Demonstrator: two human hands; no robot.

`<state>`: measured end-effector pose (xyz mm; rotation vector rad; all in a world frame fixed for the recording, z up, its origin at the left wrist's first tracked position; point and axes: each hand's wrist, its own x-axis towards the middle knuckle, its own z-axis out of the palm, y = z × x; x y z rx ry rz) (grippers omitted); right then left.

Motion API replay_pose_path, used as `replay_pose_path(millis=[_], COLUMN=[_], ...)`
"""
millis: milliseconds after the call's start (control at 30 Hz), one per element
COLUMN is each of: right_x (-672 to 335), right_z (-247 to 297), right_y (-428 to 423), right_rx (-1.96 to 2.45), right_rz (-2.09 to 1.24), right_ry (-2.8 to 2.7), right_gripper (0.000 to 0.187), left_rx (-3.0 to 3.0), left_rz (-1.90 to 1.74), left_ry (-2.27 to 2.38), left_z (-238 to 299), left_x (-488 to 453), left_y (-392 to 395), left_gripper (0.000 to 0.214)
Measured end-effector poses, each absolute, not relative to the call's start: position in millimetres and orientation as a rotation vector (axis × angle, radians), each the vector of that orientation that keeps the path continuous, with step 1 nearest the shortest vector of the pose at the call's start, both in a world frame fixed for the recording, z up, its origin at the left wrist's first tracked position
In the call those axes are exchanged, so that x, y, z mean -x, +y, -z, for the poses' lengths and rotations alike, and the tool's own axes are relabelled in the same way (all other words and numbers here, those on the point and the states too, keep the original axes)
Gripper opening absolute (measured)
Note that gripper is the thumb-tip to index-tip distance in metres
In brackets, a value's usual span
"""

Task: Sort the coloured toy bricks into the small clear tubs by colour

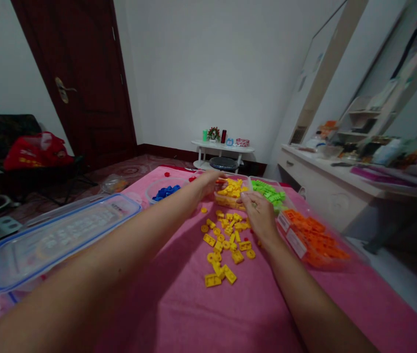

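Okay, the yellow box [226,201] is flanked by both hands: its left edge is reached by the left hand [210,183], fingers bent, and its near right corner by the right hand [258,208], fingers loosely curled; whether anything's gripped can't be told. Its right side is crowded by the green box [285,200], then the orange box [297,243]. Yellow blocks [229,238] are piled inside it and scattered in front, with more pink cloth [208,318] spread nearer. Behind it, a white shelf [216,145] can be seen.
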<state>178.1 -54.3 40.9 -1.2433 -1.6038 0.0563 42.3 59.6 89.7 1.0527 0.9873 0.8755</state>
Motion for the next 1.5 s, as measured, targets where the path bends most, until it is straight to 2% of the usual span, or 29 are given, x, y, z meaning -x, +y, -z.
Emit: replay_pose_path(millis=[167, 367, 533, 633, 733, 1000, 1100, 1233, 1500], right_x=[-179.6, -181.4, -178.0, -177.8, -179.8, -184.5, -185.0, -188.6, -208.9], right_z=[-35.5, -34.4, -35.2, -35.3, -34.5, -31.2, -30.9, -32.5, -47.3], right_y=[-50.3, -49.7, -52.0, -52.4, -51.8, -49.5, -49.1, -49.2, -48.8], right_rx=[1.226, 1.237, 1.221, 1.232, 1.263, 1.336, 1.333, 1.345, 1.361], right_rz=[-0.089, -0.096, -0.102, -0.109, -0.112, -0.116, -0.116, -0.107, -0.07], right_ry=[-1.621, -1.614, -1.643, -1.66, -1.66, -1.643, -1.658, -1.648, -1.477], right_gripper=[0.035, 0.033, 0.033, 0.034, 0.034, 0.033, 0.033, 0.033, 0.03], left_rx=[-1.196, -1.593, -1.927, -1.989, -1.966, -2.08, -2.081, -2.138, -2.388], left_rz=[-0.882, -0.667, -0.55, -0.191, 0.033, 0.002, -0.118, -0.291, -0.32], left_ry=[1.179, 1.325, 1.507, 1.509, 1.443, 1.403, 1.382, 1.368, 1.55], left_z=[-111.6, -113.2, -124.7, -128.5, -121.9, -104.3, -101.2, -94.8, -94.5], left_x=[-22.0, 1.7, 16.4, 25.5, 28.5, 13.7, 6.2, -2.7, 1.7], left_y=[106.2, 119.8, 116.2, 116.3, 117.1, 125.8, 135.1, 150.9, 166.7], left_gripper=[0.025, 0.039, 0.038, 0.036, 0.023, 0.012, 0.009, 0.013, 0.029])
